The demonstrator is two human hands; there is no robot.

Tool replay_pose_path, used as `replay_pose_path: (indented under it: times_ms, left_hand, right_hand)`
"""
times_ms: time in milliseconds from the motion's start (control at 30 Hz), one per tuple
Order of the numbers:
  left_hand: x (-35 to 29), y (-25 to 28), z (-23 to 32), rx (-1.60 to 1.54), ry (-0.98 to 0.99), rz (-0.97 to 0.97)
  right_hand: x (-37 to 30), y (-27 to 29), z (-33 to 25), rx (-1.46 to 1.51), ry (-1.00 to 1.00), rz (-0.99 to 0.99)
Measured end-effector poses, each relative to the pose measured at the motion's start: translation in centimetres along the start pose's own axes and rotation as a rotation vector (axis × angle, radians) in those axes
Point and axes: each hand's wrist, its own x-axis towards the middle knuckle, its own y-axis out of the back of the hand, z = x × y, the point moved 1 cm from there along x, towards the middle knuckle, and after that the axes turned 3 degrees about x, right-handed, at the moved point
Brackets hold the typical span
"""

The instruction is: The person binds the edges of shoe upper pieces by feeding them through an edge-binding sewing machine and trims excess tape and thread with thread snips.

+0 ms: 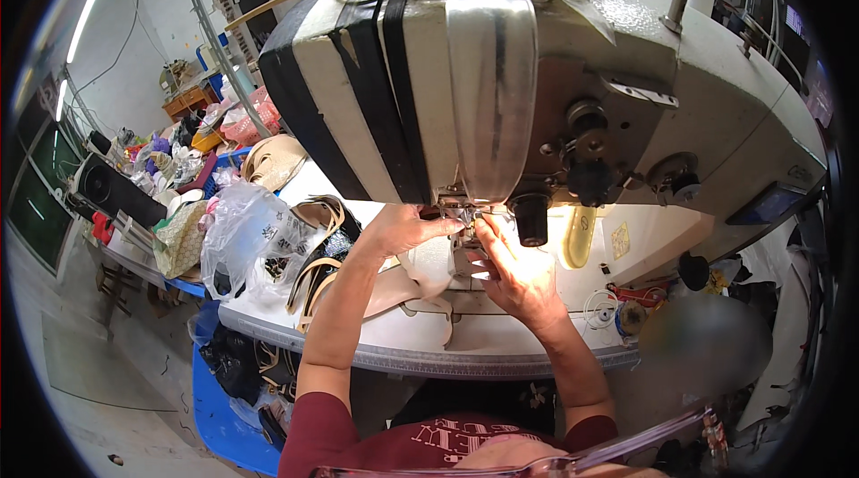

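Both my hands meet at the needle area under the head of a large industrial sewing machine [555, 40]. My left hand [400, 233] comes in from the left, its thumb stretched toward the needle and its other fingers partly hidden. From the right, my right hand [526, 286] brings its fingertips together at the same spot, lit by the machine's lamp. Both hands look closed at the tips; whatever lies between them is too small to make out. A pale flat piece [390, 291] lies on the white table [501, 328] beside my left wrist.
Left of my arm lie black-and-tan strap pieces [313, 277] and a clear plastic bag [246, 241]. A yellow oval piece [579, 236] is right of the needle. Thread spools [633, 317] sit at the right. A blue bin [224, 424] stands lower left.
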Motion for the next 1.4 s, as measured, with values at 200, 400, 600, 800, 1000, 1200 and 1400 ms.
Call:
replay_pose_path:
  times_ms: [200, 400, 600, 800, 1000, 1200, 1400]
  left_hand:
    - [-2.0, -0.2, 0.3, -0.004, 0.162, -0.032]
    - [-5.0, -5.2, -2.4, 0.038, -0.171, 0.246]
    - [-4.8, -5.5, -2.5, -0.024, -0.187, 0.187]
    - [-4.1, -6.4, -1.4, -0.392, -0.264, 0.232]
    - [-2.5, -5.2, -1.7, -0.375, -0.038, 0.266]
    - [0.2, -1.0, -2.3, -0.420, 0.172, 0.012]
    - [1.6, 0.3, -2.6, -0.384, 0.287, -0.134]
  right_hand:
    - [-0.8, 0.0, 0.5, 0.161, -0.045, 0.051]
    - [-1.1, -0.3, 0.0, 0.193, -0.120, -0.003]
    - [-1.1, 0.2, -0.3, 0.113, -0.189, -0.139]
    - [-0.8, 0.1, -0.3, 0.040, -0.128, -0.088]
    - [-1.5, 1.8, -0.8, 0.088, -0.121, -0.105]
    - [-6.3, 8.8, 0.0, -0.262, -0.138, 0.192]
    - [-7.9, 13.9, 4.3, -0.655, -0.327, 0.434]
